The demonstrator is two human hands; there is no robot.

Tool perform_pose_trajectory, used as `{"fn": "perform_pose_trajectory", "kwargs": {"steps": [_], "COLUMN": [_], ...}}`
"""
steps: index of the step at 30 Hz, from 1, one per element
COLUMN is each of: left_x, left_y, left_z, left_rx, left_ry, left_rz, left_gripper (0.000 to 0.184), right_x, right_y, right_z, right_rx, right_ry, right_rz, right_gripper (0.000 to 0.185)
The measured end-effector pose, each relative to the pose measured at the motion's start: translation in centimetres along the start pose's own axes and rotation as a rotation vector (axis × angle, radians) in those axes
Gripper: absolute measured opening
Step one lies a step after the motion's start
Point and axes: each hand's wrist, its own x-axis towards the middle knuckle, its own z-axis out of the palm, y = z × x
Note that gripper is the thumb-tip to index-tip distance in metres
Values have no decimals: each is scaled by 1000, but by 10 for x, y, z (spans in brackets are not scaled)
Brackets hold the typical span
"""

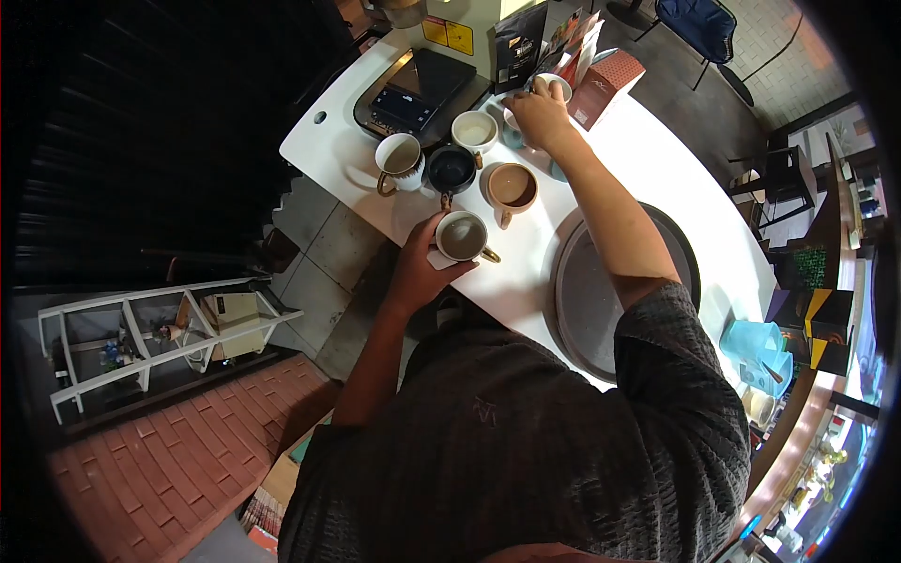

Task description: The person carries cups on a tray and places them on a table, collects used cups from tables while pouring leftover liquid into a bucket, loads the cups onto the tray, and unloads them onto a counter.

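My left hand point(419, 266) is wrapped around a white mug point(461, 236) with a greyish inside and a gold-brown handle, at the table's near edge. My right hand point(541, 114) reaches to the back of the table, its fingers closed on the rim of a white cup point(556, 84). Below that hand, a pale bluish cup point(511, 129) is partly hidden. Between my hands stand a brown mug point(512, 188), a black cup point(451, 170) and a cream bowl-like cup point(475, 131). A white mug with a brown pattern point(401, 159) stands to the left.
A black scale point(422, 94) lies on the white table point(338, 127) at the back left. Behind my right hand are a black coffee bag point(518, 49) and a red patterned box point(605, 86). A large round grey tray point(584, 310) sits under my right forearm. Blue containers point(755, 352) stand far right.
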Motion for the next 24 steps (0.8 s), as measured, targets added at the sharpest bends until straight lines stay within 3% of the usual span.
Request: {"fn": "perform_pose_trajectory", "kwargs": {"steps": [7,9,22,24], "left_x": [-1,0,8,9], "left_y": [6,3,3,3], "left_z": [-2,-1,1,1], "left_rx": [-18,-37,0,-2], "left_ry": [-15,-13,9,11], "left_rz": [-34,-34,28,15], "left_gripper": [79,80,84,84], "right_x": [22,27,38,34], "right_y": [1,0,3,4], "right_z": [7,6,14,15], "right_rx": [10,-14,21,86], "right_ry": [21,-37,53,166], "right_rz": [-17,-4,-3,6], "right_gripper": [29,51,57,61]}}
